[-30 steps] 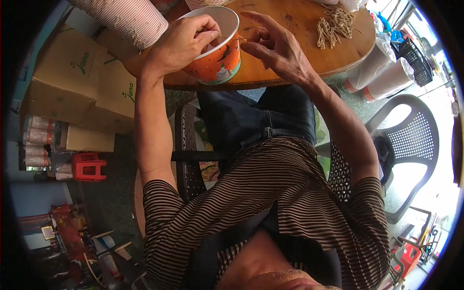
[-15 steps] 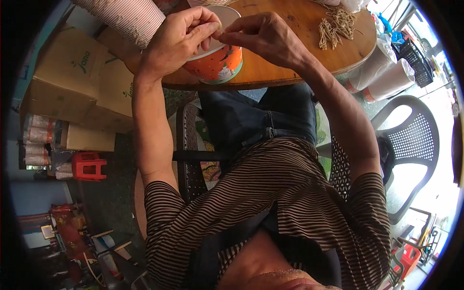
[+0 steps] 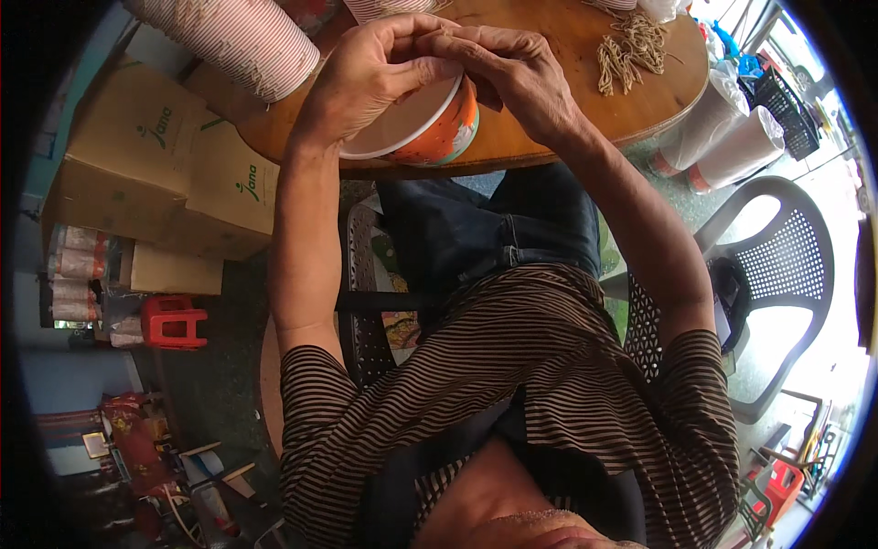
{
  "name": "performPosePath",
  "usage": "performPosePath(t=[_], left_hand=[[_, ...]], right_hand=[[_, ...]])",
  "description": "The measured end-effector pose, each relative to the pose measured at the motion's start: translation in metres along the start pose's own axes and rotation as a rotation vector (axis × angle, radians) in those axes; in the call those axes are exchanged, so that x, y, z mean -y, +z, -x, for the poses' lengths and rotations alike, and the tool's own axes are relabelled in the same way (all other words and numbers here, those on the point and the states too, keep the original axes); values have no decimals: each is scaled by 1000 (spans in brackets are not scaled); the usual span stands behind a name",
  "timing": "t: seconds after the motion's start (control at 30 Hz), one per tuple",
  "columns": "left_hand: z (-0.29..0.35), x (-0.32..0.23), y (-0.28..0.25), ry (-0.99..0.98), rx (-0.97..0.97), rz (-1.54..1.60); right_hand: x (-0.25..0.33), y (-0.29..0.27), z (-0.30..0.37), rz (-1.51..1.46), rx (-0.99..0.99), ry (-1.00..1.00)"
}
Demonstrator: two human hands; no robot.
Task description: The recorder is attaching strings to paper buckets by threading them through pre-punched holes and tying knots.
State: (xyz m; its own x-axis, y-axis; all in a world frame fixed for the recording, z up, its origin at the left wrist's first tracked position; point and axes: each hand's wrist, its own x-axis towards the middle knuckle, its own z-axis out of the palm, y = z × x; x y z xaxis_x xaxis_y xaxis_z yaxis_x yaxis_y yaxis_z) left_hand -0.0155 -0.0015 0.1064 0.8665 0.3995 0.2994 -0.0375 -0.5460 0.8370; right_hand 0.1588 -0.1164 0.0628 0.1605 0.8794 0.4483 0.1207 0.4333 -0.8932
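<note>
A round paper tub [image 3: 430, 137], white inside with an orange printed outside, lies tilted at the table's near edge below my hands. My left hand [image 3: 389, 69] curls over its far rim, the thumb reaching across the opening and the fingers closed at the far side. Against those fingertips press the bent, closed fingers of my right hand [image 3: 521, 73], by the tub's right side. Whatever the right fingers pinch is hidden behind the knuckles. To the right, a loose bundle of beige strings [image 3: 636, 57] rests on the wooden table [image 3: 631, 114].
At the left, a long stack of striped-rim tubs [image 3: 238, 41] leans over the table, with another stack [image 3: 393, 7] at the far edge. Cardboard boxes [image 3: 137, 183] and a red stool [image 3: 174, 322] stand left. A grey chair [image 3: 777, 238] and plastic-wrapped stacks [image 3: 736, 151] are right.
The tub has turned and tilted, its opening now facing left and nearer me. My hands have come together over its far side, the right one wrapping closer round the left fingertips.
</note>
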Motion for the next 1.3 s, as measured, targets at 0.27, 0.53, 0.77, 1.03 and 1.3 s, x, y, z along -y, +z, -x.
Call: performPosePath(t=[0.27,0.53,0.77,1.03,1.3], left_hand=[[-8,11,5,40,85,101],[-4,5,-1,-27,26,-51],[-1,1,-9,59,-44,-103],[20,-20,34,170,-117,-208],[18,-1,30,238,-227,-117]], right_hand=[[-9,-12,0,137,-39,-348],[-4,-41,-2,354,-18,-158],[-11,-36,8,539,182,-213],[-28,-12,15,531,78,-296],[-14,-36,15,667,34,-309]])
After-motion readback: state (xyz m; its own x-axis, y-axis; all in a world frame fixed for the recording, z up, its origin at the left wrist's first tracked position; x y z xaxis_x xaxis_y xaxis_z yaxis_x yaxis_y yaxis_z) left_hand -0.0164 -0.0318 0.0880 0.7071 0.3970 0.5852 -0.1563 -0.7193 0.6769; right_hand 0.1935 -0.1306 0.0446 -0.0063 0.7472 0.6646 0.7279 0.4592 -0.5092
